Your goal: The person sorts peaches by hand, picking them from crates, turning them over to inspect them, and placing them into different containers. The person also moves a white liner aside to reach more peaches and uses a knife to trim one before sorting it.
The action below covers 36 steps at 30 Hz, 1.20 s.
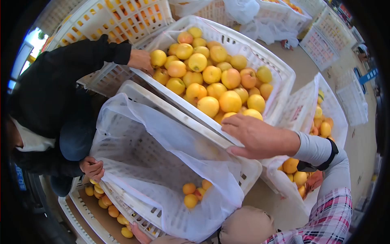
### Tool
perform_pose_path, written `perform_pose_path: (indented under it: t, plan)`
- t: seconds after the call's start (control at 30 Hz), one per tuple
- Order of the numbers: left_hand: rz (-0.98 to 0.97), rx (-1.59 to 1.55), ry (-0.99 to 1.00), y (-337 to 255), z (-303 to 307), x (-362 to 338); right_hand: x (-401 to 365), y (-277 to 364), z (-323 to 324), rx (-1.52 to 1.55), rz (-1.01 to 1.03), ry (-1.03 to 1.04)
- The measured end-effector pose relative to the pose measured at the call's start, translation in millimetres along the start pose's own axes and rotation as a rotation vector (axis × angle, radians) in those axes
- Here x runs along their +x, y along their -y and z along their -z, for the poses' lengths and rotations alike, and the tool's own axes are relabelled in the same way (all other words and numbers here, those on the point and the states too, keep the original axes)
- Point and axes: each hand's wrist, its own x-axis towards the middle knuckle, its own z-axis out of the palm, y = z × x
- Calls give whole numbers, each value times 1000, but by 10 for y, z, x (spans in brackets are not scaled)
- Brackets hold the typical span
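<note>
My right hand grips the near rim of a white plastic crate that is tilted and heaped with yellow-orange peaches. On the far rim of that crate rests a co-worker's hand, coming out of a black sleeve. Below it stands a second white crate lined with white mesh, with three peaches in its bottom. The co-worker's other hand clutches the mesh at the left edge. Only a bit of my left hand shows beneath this crate's near edge.
Another lined crate of peaches stands at the right. A low crate with cardboard and several peaches lies at the lower left. More white crates are stacked at the back on the concrete floor. My knee is below.
</note>
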Motion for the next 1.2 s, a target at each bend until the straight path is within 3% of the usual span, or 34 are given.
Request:
perform_pose_path:
  t: [0.07, 0.13, 0.27, 0.5, 0.57, 0.6, 0.7, 0.83, 1.03, 1.2]
  plan:
    - [-27, -57, 53, 4, 35, 62, -332, 230, -137, 34, -110, 81]
    - [-48, -119, 105, 10, 68, 92, -629, 404, -338, -231, -74, -10]
    - [-90, -296, 175, 11, 53, 104, -1096, 574, -478, -65, -144, -44]
    - [-152, -610, 201, -70, 284, -293, -1661, 711, -629, -201, -296, -269]
    - [-54, -484, 165, -304, 328, -546, -1796, 707, -802, -197, -268, -316]
    - [-131, -426, 151, 19, 346, -425, -1858, 682, -895, -261, -288, -291]
    - [-174, -386, 136, 68, 386, -704, -1913, 648, -1060, -338, -290, -297]
    - [-235, -440, 114, 597, 558, -728, -1926, 649, -1074, -355, -286, -356]
    - [-305, -511, 127, 1002, 391, -837, -1942, 674, -1087, -380, -253, -413]
    - [-361, -535, 141, 718, 183, -794, -1939, 715, -1082, -412, -245, -419]
